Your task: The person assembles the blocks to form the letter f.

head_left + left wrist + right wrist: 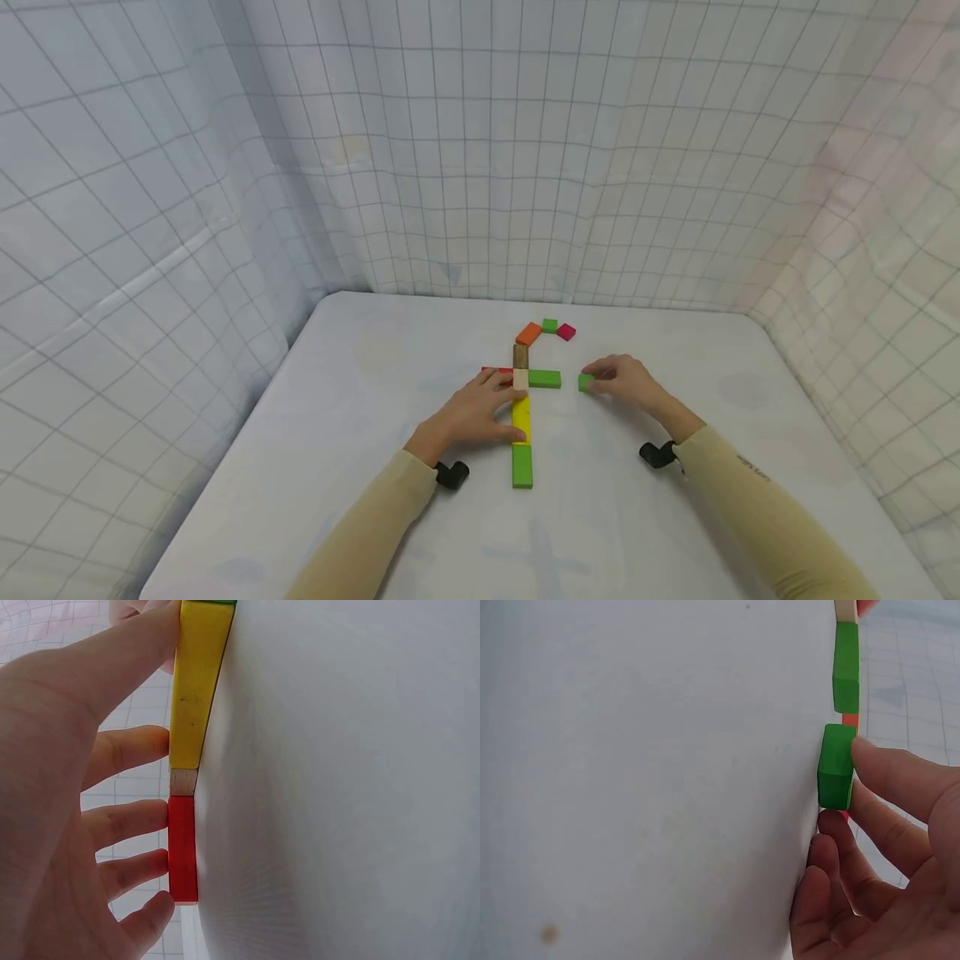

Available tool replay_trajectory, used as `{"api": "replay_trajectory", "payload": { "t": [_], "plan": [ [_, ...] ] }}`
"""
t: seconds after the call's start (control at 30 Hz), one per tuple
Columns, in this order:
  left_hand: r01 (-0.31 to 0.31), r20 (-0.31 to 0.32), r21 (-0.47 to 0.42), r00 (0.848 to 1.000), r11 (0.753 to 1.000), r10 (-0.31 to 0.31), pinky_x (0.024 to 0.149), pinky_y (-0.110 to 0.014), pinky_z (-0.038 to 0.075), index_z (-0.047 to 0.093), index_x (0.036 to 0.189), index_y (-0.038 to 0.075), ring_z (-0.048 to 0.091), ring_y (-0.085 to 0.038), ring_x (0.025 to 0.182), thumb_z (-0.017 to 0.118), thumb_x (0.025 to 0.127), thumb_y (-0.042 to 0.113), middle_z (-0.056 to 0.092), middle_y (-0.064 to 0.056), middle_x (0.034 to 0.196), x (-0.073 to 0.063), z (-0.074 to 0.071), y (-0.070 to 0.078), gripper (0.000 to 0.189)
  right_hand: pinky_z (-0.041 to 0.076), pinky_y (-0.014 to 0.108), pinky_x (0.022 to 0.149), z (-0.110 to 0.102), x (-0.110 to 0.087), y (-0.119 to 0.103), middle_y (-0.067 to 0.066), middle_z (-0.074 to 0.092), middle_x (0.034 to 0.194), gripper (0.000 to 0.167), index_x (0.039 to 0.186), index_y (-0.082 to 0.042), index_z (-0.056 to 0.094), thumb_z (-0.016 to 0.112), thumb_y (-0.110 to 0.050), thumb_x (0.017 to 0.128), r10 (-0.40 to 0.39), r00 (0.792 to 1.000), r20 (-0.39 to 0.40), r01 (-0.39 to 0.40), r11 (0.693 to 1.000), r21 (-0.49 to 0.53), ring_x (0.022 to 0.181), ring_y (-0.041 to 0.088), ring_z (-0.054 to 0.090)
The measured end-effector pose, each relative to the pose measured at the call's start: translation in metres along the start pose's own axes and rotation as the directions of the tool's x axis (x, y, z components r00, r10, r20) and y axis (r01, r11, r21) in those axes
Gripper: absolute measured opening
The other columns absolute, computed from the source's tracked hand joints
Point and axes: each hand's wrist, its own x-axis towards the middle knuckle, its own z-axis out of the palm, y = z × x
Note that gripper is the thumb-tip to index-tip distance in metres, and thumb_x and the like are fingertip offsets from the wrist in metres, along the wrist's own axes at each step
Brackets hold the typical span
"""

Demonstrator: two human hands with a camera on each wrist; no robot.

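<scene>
Small coloured blocks lie end to end on the white table (315,492). My left hand (474,412) rests its spread fingertips on top of the line, touching the yellow block (521,417) and the red block (183,847); in the head view it covers part of both. Between those two sits a pale wooden block (521,380). With thumb and index finger my right hand (628,387) pinches a small green block (835,769) at the table surface. This block stands apart, right of the longer green block (545,379) that extends from the pale one.
Nearest me, another green block (522,467) ends the line. Farther off, a brown block (521,357), an orange block (528,334), a small green cube (550,326) and a pinkish-red block (566,332) curve rightward. A gridded curtain (480,167) surrounds the table's back and sides.
</scene>
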Motion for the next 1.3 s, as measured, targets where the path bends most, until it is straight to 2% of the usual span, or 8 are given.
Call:
{"api": "replay_trajectory", "payload": {
  "t": [0.33,0.67,1.03,1.3],
  "plan": [
    [0.005,0.005,-0.001,1.0,1.0,-0.005,0.111,-0.05,0.037,0.05,0.15,0.029,0.03,-0.031,0.143,0.066,0.084,0.07,0.034,-0.006,0.158,0.0012,-0.0005,0.0005,0.08,0.051,0.038,0.081,0.0024,-0.0033,-0.0018,0.006,0.068,0.114,0.031,0.118,-0.011,0.074,0.079,-0.022,0.089,-0.034,0.999,-0.036,0.033,0.999,-0.032,0.101,0.023,0.061],
    [0.006,0.01,0.004,1.0,1.0,-0.006,0.113,-0.047,0.035,0.05,0.15,0.03,0.03,-0.031,0.143,0.065,0.084,0.071,0.035,-0.006,0.158,0.002,0.0024,-0.0016,0.08,0.05,0.034,0.075,0.0052,-0.0031,-0.0027,0.001,0.068,0.099,0.027,0.111,-0.014,0.074,0.082,-0.018,0.085,0.0,0.999,-0.051,0.0,1.0,-0.008,0.092,0.021,0.059],
    [-0.004,-0.008,0.011,1.0,1.0,0.004,0.112,-0.047,0.036,0.05,0.15,0.029,0.03,-0.031,0.144,0.064,0.085,0.071,0.034,-0.006,0.158,0.0027,0.0018,-0.0008,0.079,0.05,0.037,0.081,0.0058,-0.0041,-0.0051,-0.001,0.071,0.103,0.022,0.1,-0.014,0.072,0.083,-0.01,0.083,-0.046,0.996,-0.078,0.048,0.999,0.023,0.092,0.019,0.062],
    [-0.005,-0.004,0.02,1.0,1.0,0.006,0.113,-0.045,0.035,0.049,0.151,0.03,0.029,-0.029,0.144,0.064,0.085,0.071,0.034,-0.005,0.158,0.0007,0.0041,-0.0025,0.079,0.052,0.036,0.081,0.008,-0.0052,-0.0021,0.003,0.072,0.106,0.027,0.109,-0.009,0.072,0.082,-0.012,0.084,-0.053,0.996,-0.072,0.057,0.997,0.049,0.095,0.021,0.064]
  ]
}}
